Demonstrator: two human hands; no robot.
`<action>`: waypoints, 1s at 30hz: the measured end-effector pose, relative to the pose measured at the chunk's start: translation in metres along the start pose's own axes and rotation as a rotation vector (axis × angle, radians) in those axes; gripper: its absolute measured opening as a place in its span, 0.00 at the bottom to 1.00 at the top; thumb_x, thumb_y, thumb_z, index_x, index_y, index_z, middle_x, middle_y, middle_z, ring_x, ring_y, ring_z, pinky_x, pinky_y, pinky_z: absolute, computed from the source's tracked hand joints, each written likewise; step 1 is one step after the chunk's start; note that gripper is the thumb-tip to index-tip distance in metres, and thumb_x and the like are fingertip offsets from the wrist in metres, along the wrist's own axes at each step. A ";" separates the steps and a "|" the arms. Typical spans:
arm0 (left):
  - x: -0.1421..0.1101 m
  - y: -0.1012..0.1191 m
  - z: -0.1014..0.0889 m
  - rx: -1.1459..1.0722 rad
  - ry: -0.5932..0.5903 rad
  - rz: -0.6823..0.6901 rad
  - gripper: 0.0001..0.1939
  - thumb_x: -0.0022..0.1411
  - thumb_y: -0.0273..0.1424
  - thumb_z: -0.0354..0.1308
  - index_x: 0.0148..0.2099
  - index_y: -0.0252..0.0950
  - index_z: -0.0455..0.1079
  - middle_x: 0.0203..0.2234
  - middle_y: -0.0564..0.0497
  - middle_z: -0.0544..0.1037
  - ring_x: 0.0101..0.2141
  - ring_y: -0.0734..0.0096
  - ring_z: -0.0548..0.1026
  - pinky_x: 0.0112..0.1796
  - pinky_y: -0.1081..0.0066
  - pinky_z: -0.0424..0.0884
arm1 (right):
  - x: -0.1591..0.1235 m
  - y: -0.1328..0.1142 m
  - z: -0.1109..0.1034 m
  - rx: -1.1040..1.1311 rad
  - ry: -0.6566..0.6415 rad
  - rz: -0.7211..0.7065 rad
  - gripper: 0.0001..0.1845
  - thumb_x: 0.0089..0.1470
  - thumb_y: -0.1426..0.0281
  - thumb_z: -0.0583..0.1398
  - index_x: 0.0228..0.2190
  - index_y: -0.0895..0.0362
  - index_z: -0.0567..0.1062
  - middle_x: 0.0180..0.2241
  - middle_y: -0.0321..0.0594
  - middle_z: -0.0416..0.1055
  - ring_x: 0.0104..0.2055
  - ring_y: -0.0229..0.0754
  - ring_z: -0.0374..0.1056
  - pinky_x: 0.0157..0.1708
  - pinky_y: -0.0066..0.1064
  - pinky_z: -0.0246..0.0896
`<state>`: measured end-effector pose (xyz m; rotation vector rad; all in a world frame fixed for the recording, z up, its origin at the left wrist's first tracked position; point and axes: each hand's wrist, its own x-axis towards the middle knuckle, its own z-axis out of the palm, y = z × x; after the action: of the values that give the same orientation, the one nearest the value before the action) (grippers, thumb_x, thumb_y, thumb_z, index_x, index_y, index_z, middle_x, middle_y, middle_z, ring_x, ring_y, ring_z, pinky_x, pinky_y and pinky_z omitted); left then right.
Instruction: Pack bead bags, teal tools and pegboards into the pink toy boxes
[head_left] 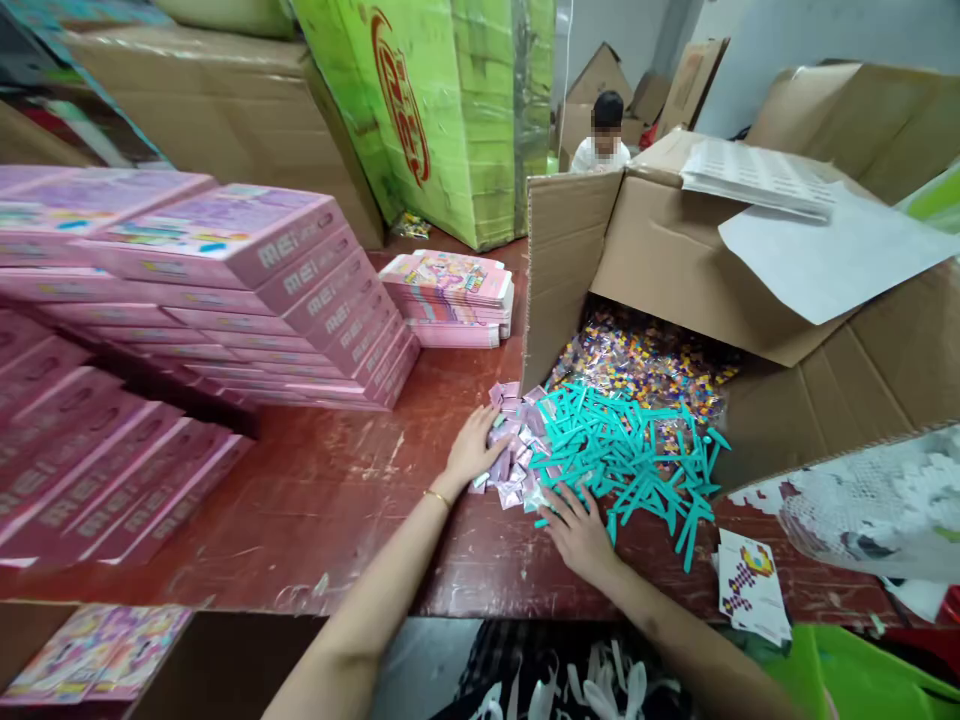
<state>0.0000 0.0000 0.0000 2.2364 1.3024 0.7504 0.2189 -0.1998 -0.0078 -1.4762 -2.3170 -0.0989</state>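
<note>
My left hand [474, 448] lies at the left edge of a heap of small lilac packets [517, 462], its fingers stretched over them. Beside the same heap, nearer the front, my right hand [579, 530] rests with its fingers apart, touching the packets and the edge of a pile of teal plastic T-shaped sticks [600, 435]. Neither hand grips anything that I can see. Behind the sticks, many small bags of colourful pieces [652, 355] spill from a cardboard box [574, 260] lying on its side.
Pink printed boxes [300, 280] stand stacked on the left of the red table [330, 490]. A smaller pile of flat pink cartons [454, 285] sits behind. Printed cards [750, 585] lie at front right. Beyond the table are a large green wrapped carton [487, 120] and a person [601, 150].
</note>
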 end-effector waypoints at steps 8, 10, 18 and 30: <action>-0.022 0.089 0.069 -0.078 0.196 -0.209 0.31 0.66 0.44 0.49 0.67 0.38 0.55 0.65 0.41 0.56 0.66 0.52 0.51 0.63 0.49 0.52 | 0.007 0.103 -0.024 -0.120 0.006 -0.164 0.19 0.61 0.74 0.55 0.54 0.52 0.71 0.61 0.41 0.61 0.65 0.49 0.53 0.64 0.49 0.41; -0.019 0.105 0.080 -0.104 0.214 -0.238 0.32 0.66 0.44 0.49 0.67 0.35 0.53 0.66 0.38 0.54 0.67 0.51 0.48 0.63 0.48 0.49 | 0.012 0.115 -0.028 -0.145 0.012 -0.175 0.20 0.61 0.74 0.56 0.53 0.52 0.71 0.61 0.43 0.61 0.65 0.50 0.53 0.63 0.49 0.43; -0.013 0.118 0.087 -0.216 0.209 -0.339 0.40 0.63 0.46 0.54 0.69 0.32 0.46 0.68 0.33 0.45 0.68 0.47 0.37 0.63 0.41 0.37 | 0.016 0.117 -0.046 -0.084 0.059 0.059 0.23 0.61 0.69 0.55 0.58 0.54 0.66 0.63 0.49 0.57 0.67 0.53 0.49 0.62 0.56 0.43; -0.011 0.029 0.014 -0.293 0.406 -0.180 0.23 0.65 0.39 0.52 0.58 0.35 0.59 0.56 0.37 0.63 0.60 0.53 0.60 0.60 0.48 0.54 | 0.032 0.081 -0.066 0.116 0.204 0.158 0.21 0.59 0.77 0.53 0.53 0.53 0.67 0.54 0.47 0.67 0.57 0.52 0.61 0.54 0.51 0.57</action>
<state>0.0233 -0.0241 0.0051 1.7663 1.4403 1.2808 0.2978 -0.1538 0.0529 -1.5094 -2.0046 -0.0668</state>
